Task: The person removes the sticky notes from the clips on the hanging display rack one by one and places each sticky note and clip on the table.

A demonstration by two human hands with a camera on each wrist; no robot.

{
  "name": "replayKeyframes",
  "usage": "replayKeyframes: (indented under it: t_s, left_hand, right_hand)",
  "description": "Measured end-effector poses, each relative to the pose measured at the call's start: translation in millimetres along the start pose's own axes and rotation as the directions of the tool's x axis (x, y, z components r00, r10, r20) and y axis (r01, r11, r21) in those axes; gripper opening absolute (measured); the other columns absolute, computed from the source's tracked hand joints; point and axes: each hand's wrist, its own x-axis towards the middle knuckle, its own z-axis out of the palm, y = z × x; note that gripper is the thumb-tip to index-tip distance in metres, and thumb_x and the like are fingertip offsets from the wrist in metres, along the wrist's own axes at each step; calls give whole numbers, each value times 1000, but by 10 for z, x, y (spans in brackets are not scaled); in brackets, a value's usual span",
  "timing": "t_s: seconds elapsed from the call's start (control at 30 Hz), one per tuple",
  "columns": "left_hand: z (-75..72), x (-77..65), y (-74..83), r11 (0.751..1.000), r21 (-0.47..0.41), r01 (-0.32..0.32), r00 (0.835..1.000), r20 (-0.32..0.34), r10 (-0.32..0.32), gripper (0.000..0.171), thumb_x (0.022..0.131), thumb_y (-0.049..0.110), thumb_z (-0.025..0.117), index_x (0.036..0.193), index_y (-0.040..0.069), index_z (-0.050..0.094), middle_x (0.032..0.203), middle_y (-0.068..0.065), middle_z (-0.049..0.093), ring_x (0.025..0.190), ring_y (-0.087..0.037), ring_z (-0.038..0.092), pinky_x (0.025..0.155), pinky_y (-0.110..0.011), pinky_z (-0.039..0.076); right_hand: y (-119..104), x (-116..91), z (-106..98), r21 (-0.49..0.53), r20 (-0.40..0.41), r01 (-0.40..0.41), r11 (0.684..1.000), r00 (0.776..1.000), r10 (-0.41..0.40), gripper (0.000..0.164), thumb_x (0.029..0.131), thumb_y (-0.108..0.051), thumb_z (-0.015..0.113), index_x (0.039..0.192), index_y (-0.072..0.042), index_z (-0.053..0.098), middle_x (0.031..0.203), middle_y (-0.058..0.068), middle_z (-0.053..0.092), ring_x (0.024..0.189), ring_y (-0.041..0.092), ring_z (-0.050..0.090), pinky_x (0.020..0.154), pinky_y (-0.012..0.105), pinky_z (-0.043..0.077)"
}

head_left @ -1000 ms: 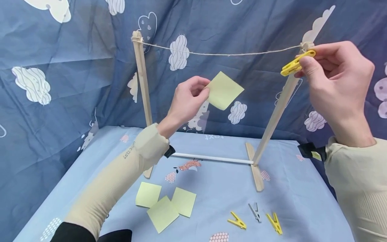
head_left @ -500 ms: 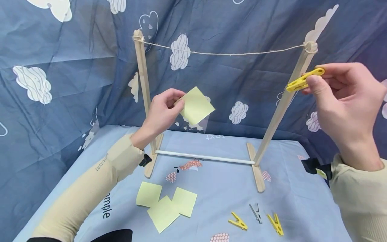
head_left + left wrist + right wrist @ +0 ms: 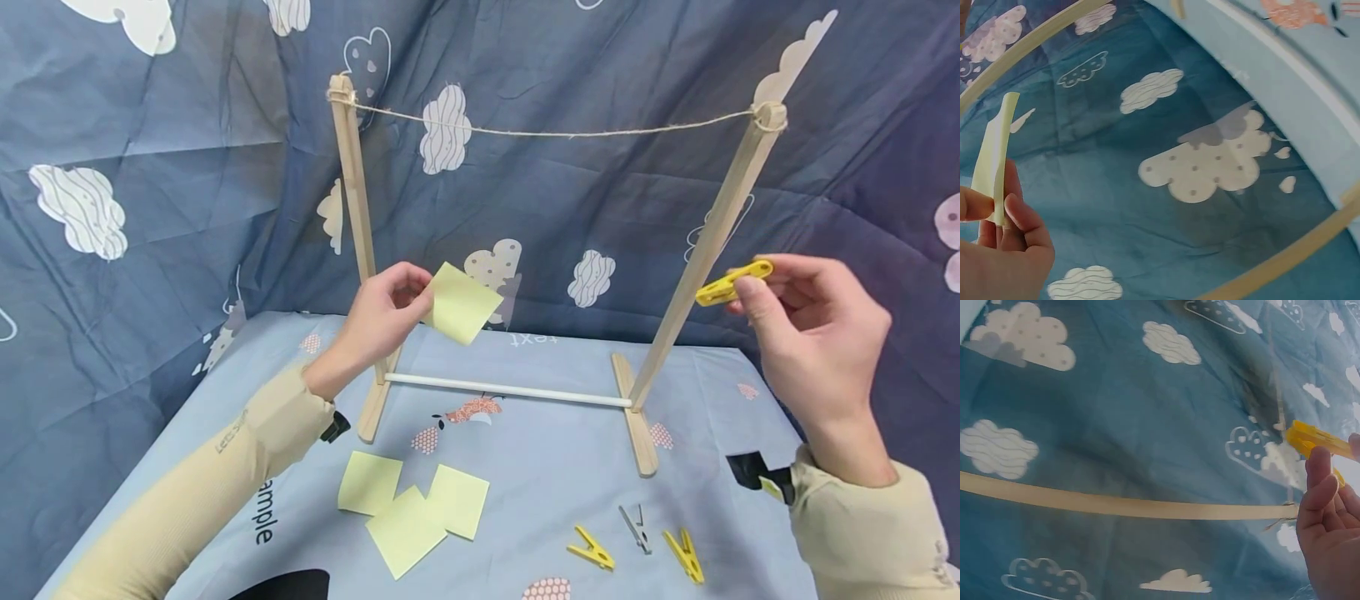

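Observation:
Between thumb and fingers my left hand point(image 3: 386, 310) pinches a yellow-green sticky note point(image 3: 463, 302) by its left corner; the left wrist view shows the note point(image 3: 999, 156) nearly edge-on. My right hand point(image 3: 821, 333) pinches a yellow clothespin point(image 3: 733, 283) by its handle end, its tip pointing left near the right wooden post point(image 3: 705, 250). In the right wrist view the clothespin point(image 3: 1319, 439) sits between thumb and fingers. A thin string point(image 3: 570, 135) runs between the post tops, above both hands.
Several sticky notes point(image 3: 407, 529) lie overlapping on the light blue cloth point(image 3: 525, 467). Right of them are two yellow clothespins point(image 3: 591, 548) and a grey one point(image 3: 635, 529). A white rod point(image 3: 510, 388) joins the feet of the posts; the left post point(image 3: 352, 179) stands behind my left hand.
Both hands have come down away from the string. My left hand moved left and lower with the sticky note; my right hand swung slightly right, then back left while dropping, still holding the clothespin.

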Motion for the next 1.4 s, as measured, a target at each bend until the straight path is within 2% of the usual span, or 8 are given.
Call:
replayKeyframes:
  t_s: [0.17,0.37,0.6,0.73,0.9,1.13,1.3,1.4]
  left_hand:
    - [41,-95,-197,998,42,50,997,49,-52,17,94,16,57,106,6,63,97,-10,64,80,-22,58,72,-30,47]
    - [125,-218,-406,990,63,126,984,122,-133,16,95,16,55,106,6,62,93,-10,62,80,-22,55,70,-30,45]
    - [281,-356,-691,980,78,183,965,174,-195,16,94,12,55,105,4,62,94,-10,61,82,-21,56,70,-28,48]
    - [360,-428,-835,967,113,229,942,225,-249,15,94,9,55,106,4,63,96,-10,62,83,-19,56,73,-28,47]
    - [416,-498,-1013,965,138,223,925,284,-254,13,93,5,56,103,2,63,93,-10,63,80,-17,54,71,-28,45]
    - [466,-573,-1241,960,156,235,896,349,-276,13,93,3,56,102,1,64,89,-9,61,76,-14,51,65,-26,43]
    - [485,-614,-1310,952,190,239,860,415,-298,13,93,5,56,100,3,67,87,-7,60,75,-15,50,66,-28,43]
    - [498,-637,-1333,963,206,173,859,447,-250,13,93,5,56,99,3,67,87,-6,62,77,-14,53,68,-29,45]
  right_hand:
    - [167,-226,21,32,11,-46,998,999,46,26,82,11,65,108,16,61,91,-8,67,69,-1,64,67,8,50]
    - [360,-529,91,-25,79,-103,994,991,105,25,82,11,66,106,15,60,83,-13,64,68,-2,61,62,8,48]
    - [520,-908,169,-177,231,-207,962,941,245,26,81,3,72,106,0,65,83,-13,61,70,-2,57,63,7,44]
    - [618,-1099,222,-261,299,-221,940,907,297,25,82,-5,75,105,-3,66,82,-5,63,68,-2,57,62,10,45]
    - [743,-1325,320,-373,381,-240,896,841,384,24,82,-17,77,99,-5,67,78,1,63,67,-1,55,60,14,47]
    - [822,-1584,501,-495,492,-210,843,732,471,21,82,-27,77,94,-13,67,74,-4,60,63,4,49,57,22,40]
    - [826,-1707,595,-566,529,-246,787,624,575,26,82,-31,76,97,-11,68,79,-4,60,61,8,48,52,24,39]
    - [818,-1753,637,-600,546,-254,758,563,621,28,82,-34,75,97,-11,67,80,-4,60,64,9,49,53,26,40]
